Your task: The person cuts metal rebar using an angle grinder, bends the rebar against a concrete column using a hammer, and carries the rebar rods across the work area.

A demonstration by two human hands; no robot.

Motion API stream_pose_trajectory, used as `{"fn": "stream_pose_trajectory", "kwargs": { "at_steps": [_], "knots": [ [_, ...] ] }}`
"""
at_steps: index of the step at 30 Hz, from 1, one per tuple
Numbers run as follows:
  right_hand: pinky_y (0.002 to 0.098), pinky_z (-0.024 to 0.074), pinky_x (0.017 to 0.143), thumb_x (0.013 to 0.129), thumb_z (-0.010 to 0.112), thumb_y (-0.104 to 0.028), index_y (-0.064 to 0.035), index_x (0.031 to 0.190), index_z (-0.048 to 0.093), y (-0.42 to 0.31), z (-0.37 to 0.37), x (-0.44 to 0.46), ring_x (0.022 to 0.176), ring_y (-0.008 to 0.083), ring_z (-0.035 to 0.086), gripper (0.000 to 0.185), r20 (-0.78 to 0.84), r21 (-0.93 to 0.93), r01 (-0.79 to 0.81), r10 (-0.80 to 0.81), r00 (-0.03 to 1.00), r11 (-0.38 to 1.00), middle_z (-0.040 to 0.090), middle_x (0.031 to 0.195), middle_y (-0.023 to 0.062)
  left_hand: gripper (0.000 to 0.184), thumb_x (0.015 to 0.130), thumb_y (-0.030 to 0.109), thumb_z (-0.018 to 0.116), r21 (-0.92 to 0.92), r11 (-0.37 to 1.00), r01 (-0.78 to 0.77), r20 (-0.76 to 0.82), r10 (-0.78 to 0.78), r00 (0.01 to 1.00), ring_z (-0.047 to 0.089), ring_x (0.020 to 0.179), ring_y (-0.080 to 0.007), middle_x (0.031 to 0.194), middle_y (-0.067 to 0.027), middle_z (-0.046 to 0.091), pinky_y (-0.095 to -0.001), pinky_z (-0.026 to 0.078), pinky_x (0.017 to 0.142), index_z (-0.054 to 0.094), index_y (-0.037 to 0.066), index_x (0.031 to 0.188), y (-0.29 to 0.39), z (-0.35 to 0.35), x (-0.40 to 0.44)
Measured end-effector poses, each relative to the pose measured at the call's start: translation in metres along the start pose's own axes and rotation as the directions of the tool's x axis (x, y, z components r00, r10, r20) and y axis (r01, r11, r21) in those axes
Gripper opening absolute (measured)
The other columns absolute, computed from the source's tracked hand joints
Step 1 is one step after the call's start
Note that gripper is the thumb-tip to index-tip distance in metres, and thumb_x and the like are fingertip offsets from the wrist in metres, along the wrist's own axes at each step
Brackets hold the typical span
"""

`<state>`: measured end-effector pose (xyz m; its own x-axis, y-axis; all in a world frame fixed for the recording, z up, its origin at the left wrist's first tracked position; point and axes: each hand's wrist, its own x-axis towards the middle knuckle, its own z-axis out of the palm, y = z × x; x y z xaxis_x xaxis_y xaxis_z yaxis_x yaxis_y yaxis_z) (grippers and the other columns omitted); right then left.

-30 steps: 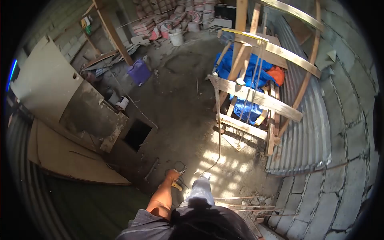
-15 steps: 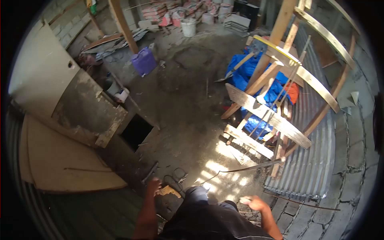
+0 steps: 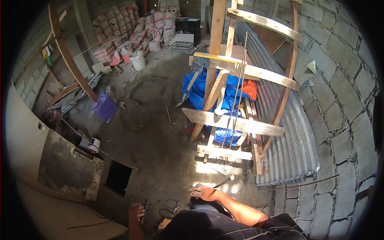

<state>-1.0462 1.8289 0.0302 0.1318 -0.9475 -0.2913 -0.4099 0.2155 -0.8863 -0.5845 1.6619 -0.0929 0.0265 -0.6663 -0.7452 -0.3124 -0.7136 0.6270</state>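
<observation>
My left hand (image 3: 136, 212) hangs low, its fingers curled; what they hold, if anything, cannot be made out. Just beside it a dark elongated tool (image 3: 146, 208) lies on the floor. Close to that is a yellow power tool (image 3: 164, 223), partly hidden by my shirt, with a looped black cord (image 3: 172, 206). My right hand (image 3: 205, 192) is over my knee with bent fingers. A long dark strip (image 3: 224, 182) with a pale end sticks out right behind it; the hand hides the strip's other end, and the grip itself is not visible.
A wooden frame (image 3: 236, 120) with blue tarp (image 3: 195, 91) stands ahead, beside corrugated metal sheets (image 3: 294, 140) and a block wall (image 3: 340, 112). A dark square opening (image 3: 119, 178) is in the floor at left. A purple jug (image 3: 105, 107), white bucket (image 3: 138, 61) and stacked sacks (image 3: 114, 26) lie farther off.
The view has turned right and up. My right hand has moved left to my knee, and the strip now shows shorter, at a steeper slant. My left hand has shifted slightly left.
</observation>
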Motion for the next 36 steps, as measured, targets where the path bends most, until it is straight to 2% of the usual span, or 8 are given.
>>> {"fn": "stream_pose_trajectory", "kwargs": {
  "at_steps": [9, 15, 18, 24, 26, 28, 33, 36],
  "knots": [
    [0.0374, 0.0428, 0.102, 0.099, 0.051, -0.039, 0.0000, 0.129, 0.061, 0.065, -0.017, -0.058, 0.123, 0.0302, 0.057, 0.050, 0.092, 0.210, -0.420, 0.409, 0.908, 0.883, 0.062, 0.132, 0.0193, 0.050, 0.085, 0.035, 0.069, 0.410, 0.483, -0.774, 0.583, 0.514, 0.630, 0.065, 0.110, -0.0334, 0.117, -0.0199, 0.068, -0.0406, 0.050, 0.093, 0.063, 0.003, 0.123, 0.309, 0.311, 0.029],
    [0.0441, 0.0473, 0.099, 0.093, 0.057, -0.052, -0.0062, 0.123, 0.067, 0.112, 0.017, -0.188, 0.112, 0.0400, 0.063, 0.056, -0.158, 0.210, -0.877, 0.901, 0.405, 0.431, 0.066, 0.118, 0.0247, 0.038, 0.087, 0.030, 0.069, 0.004, 0.122, -0.992, 0.936, 0.348, 0.047, 0.069, 0.097, -0.0311, 0.103, -0.0183, 0.070, -0.0394, 0.052, 0.083, 0.063, 0.004, 0.114, 0.350, 0.505, -0.027],
    [0.0448, 0.0509, 0.085, 0.091, 0.061, -0.047, 0.0011, 0.118, 0.066, 0.170, 0.104, -0.254, 0.098, 0.0377, 0.069, 0.055, -0.317, 0.375, -0.898, 0.942, 0.110, 0.231, 0.069, 0.111, 0.0270, 0.035, 0.087, 0.031, 0.071, 0.070, 0.156, -0.985, 0.991, 0.103, 0.086, 0.067, 0.092, -0.0394, 0.100, -0.0213, 0.070, -0.0441, 0.052, 0.077, 0.064, 0.003, 0.106, 0.344, 0.564, -0.056],
    [0.0358, 0.0499, 0.056, 0.094, 0.059, -0.030, -0.0017, 0.117, 0.068, 0.095, 0.176, -0.191, 0.076, 0.0218, 0.070, 0.038, -0.223, 0.975, -0.071, 0.936, -0.273, 0.212, 0.074, 0.099, 0.0132, 0.029, 0.081, 0.020, 0.064, -0.255, -0.302, -0.919, 0.965, -0.023, -0.260, 0.066, 0.097, -0.0420, 0.101, -0.0231, 0.069, -0.0499, 0.053, 0.084, 0.068, 0.008, 0.106, 0.403, 0.674, -0.099],
    [0.0375, 0.0538, 0.064, 0.094, 0.057, -0.032, -0.0036, 0.116, 0.070, 0.114, 0.239, -0.169, 0.079, 0.0229, 0.071, 0.038, -0.407, 0.826, -0.495, 0.892, -0.194, 0.270, 0.075, 0.097, 0.0139, 0.031, 0.079, 0.018, 0.068, -0.287, -0.340, -0.896, 0.938, 0.092, -0.335, 0.067, 0.093, -0.0417, 0.098, -0.0241, 0.070, -0.0505, 0.053, 0.083, 0.068, 0.002, 0.105, 0.430, 0.717, -0.101],
    [0.0433, 0.0502, 0.086, 0.093, 0.054, -0.051, -0.0072, 0.108, 0.070, 0.044, 0.220, -0.119, 0.092, 0.0354, 0.068, 0.049, -0.036, 0.940, -0.338, 0.970, -0.241, -0.050, 0.072, 0.097, 0.0188, 0.024, 0.077, 0.013, 0.070, -0.387, -0.474, -0.791, 0.866, 0.107, -0.488, 0.062, 0.103, -0.0395, 0.101, -0.0221, 0.067, -0.0488, 0.050, 0.089, 0.067, 0.000, 0.097, 0.462, 0.752, -0.108],
    [0.0430, 0.0522, 0.082, 0.092, 0.056, -0.050, -0.0099, 0.104, 0.073, 0.012, 0.352, 0.016, 0.099, 0.0349, 0.068, 0.045, -0.289, 0.766, -0.642, 0.914, -0.285, 0.042, 0.071, 0.108, 0.0167, 0.018, 0.074, 0.014, 0.067, -0.538, -0.720, -0.438, 0.661, -0.039, -0.749, 0.058, 0.099, -0.0346, 0.097, -0.0172, 0.065, -0.0440, 0.046, 0.087, 0.070, 0.003, 0.087, 0.502, 0.849, -0.066],
    [0.0381, 0.0527, 0.078, 0.095, 0.064, -0.035, -0.0007, 0.105, 0.071, -0.109, 0.293, 0.115, 0.089, 0.0199, 0.068, 0.037, 0.254, 0.872, 0.490, 0.872, -0.418, -0.019, 0.073, 0.098, 0.0094, 0.023, 0.074, 0.013, 0.065, -0.466, -0.842, -0.273, 0.745, -0.207, -0.634, 0.058, 0.103, -0.0317, 0.101, -0.0162, 0.066, -0.0460, 0.041, 0.088, 0.072, 0.004, 0.093, 0.510, 0.906, -0.024]
  ]
}}
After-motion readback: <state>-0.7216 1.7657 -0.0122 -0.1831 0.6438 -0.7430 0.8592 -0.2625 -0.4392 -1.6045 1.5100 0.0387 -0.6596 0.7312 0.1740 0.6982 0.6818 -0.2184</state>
